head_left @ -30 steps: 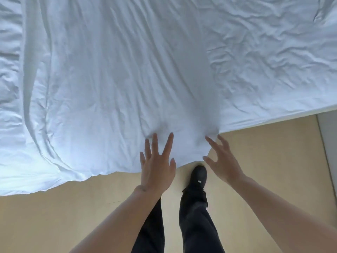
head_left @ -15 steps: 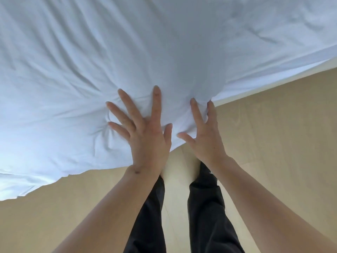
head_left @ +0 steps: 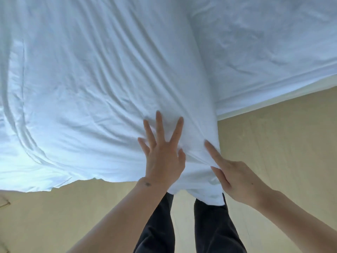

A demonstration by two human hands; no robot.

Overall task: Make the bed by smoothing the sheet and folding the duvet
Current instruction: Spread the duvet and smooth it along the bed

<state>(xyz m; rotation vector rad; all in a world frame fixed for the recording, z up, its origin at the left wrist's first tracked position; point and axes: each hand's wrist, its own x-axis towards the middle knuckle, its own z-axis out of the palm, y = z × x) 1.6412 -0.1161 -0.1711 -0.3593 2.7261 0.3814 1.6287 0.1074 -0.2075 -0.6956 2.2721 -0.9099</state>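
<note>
A white duvet covers the left and middle of the bed, and its near corner hangs off the edge over my legs. My left hand lies flat on the duvet near that corner, fingers spread. My right hand holds the corner's right side, with the forefinger stretched along the cloth and the fabric bunched under the fingers; its thumb is hidden. To the right, the wrinkled white sheet lies bare on the mattress.
The mattress edge runs diagonally at the right. A light wooden floor lies below and to the right of the bed. My legs in dark trousers stand close against the hanging duvet edge.
The duvet corner has come toward me and now drapes over my legs. My right hand has shifted to the corner's right side and closed on it. My left hand stays flat.
</note>
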